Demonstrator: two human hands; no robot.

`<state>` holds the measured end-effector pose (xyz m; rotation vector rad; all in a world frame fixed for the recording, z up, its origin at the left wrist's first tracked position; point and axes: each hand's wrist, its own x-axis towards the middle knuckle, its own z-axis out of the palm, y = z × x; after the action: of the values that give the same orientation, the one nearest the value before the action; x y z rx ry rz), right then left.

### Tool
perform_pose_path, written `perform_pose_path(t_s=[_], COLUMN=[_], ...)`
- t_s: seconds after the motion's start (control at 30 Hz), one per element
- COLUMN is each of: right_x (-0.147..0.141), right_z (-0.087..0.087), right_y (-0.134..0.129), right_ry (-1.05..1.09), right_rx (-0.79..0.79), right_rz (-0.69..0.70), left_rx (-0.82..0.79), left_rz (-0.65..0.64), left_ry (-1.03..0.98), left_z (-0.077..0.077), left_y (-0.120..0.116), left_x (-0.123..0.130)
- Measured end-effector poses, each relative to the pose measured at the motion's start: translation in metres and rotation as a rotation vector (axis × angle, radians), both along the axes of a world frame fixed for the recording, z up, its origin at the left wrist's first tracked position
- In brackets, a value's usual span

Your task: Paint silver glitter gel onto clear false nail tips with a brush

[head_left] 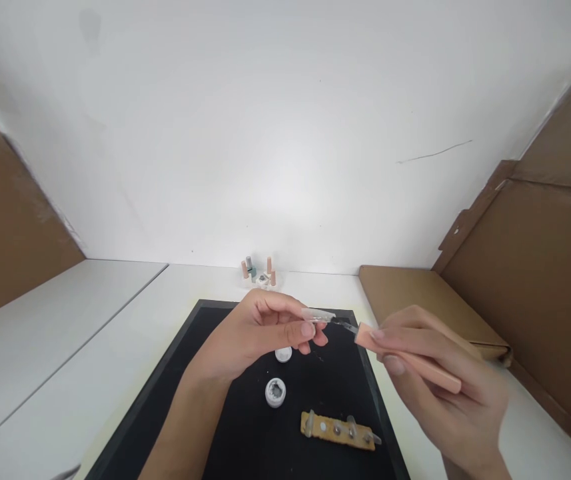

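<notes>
My left hand (270, 328) pinches a long, clear nail tip (318, 315) between thumb and fingers, above the black mat (245, 427). In my right hand (430, 367) is a peach-handled brush (415, 363); its dark, thin end points left and meets or nearly meets the open end of the nail tip. Below the hands, an open white jar (276, 393) with silvery grey contents stands on the mat. A white round piece (283, 355) lies just behind it, partly hidden by my left hand. Nearer the front right is a tan strip (338, 431) holding several clear nail tips.
Several small bottles (269, 265) with peach and grey caps stand at the back of the white table (130, 320). A flat cardboard box (410, 293) lies at the back right. Cardboard panels rise on both sides, with a white wall behind.
</notes>
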<state>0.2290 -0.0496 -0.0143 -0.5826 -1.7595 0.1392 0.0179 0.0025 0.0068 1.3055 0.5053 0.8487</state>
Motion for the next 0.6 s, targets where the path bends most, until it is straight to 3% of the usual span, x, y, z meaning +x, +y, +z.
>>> perform_pose_path(t_s=[0.6], right_x=[-0.0037], right_z=[0.0030], right_y=[-0.0023], right_ry=[0.006], right_rx=[0.071], right_rz=[-0.047], left_rx=[0.049], left_rz=[0.028], left_ry=[0.053], left_z=[-0.0034], left_y=[0.0005], left_x=[-0.0018])
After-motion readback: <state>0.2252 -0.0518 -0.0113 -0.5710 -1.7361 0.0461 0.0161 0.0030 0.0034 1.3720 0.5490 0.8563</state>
